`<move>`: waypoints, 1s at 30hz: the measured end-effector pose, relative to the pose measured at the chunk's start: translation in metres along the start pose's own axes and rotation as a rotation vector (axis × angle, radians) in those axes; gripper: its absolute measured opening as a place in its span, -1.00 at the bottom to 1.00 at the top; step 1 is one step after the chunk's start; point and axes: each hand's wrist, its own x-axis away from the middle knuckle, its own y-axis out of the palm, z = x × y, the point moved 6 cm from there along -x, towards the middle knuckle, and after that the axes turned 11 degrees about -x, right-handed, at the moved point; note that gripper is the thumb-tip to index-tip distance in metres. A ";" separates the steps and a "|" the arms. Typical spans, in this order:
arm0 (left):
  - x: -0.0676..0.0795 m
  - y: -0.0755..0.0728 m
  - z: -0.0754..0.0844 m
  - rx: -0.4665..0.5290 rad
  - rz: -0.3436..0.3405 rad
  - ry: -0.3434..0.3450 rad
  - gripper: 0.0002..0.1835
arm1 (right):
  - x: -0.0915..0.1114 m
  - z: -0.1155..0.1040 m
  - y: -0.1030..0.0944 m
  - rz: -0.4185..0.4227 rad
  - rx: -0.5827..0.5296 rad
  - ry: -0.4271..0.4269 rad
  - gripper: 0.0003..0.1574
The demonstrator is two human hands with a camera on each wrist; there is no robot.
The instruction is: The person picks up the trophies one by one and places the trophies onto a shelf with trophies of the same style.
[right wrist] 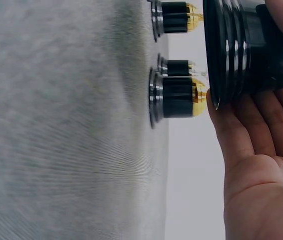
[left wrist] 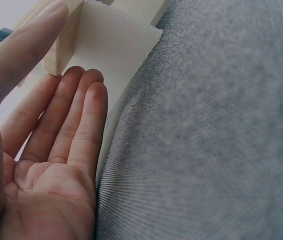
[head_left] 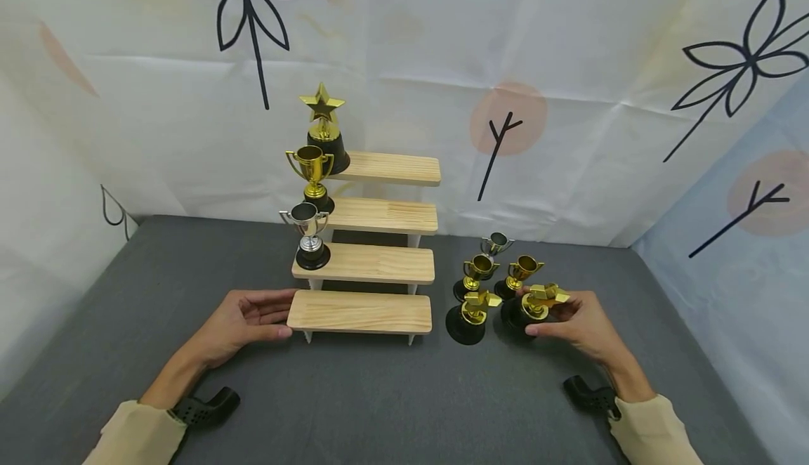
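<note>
My right hand (head_left: 578, 324) holds a trophy with a gold star top (head_left: 548, 294) by its black base (right wrist: 254, 45). In the right wrist view that base is off the table, with fingers beneath and the thumb above. My left hand (head_left: 243, 321) is at the left end of the lowest step of a wooden tiered stand (head_left: 360, 312). Its fingers (left wrist: 86, 110) are nearly straight, their tips at the board and its white support. Down the stand's left side stand a gold star trophy (head_left: 324, 128), a gold cup trophy (head_left: 312, 170) and a silver cup trophy (head_left: 308, 230).
Right of the stand, another star trophy (head_left: 470, 317), two gold cup trophies (head_left: 479, 268) (head_left: 521, 272) and a silver cup trophy (head_left: 496, 242) stand on the grey table (head_left: 379, 402). Behind rises a white patterned cloth (head_left: 404, 43).
</note>
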 end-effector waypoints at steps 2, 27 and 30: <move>0.000 0.000 0.001 0.002 -0.001 0.005 -0.30 | 0.000 -0.004 0.000 0.011 -0.006 -0.011 -0.30; 0.000 0.001 0.002 0.018 -0.006 0.013 -0.30 | -0.015 -0.052 -0.004 0.058 0.050 -0.037 -0.32; 0.000 0.001 0.002 0.015 -0.005 0.009 -0.30 | -0.017 -0.060 -0.006 0.058 0.081 -0.041 -0.32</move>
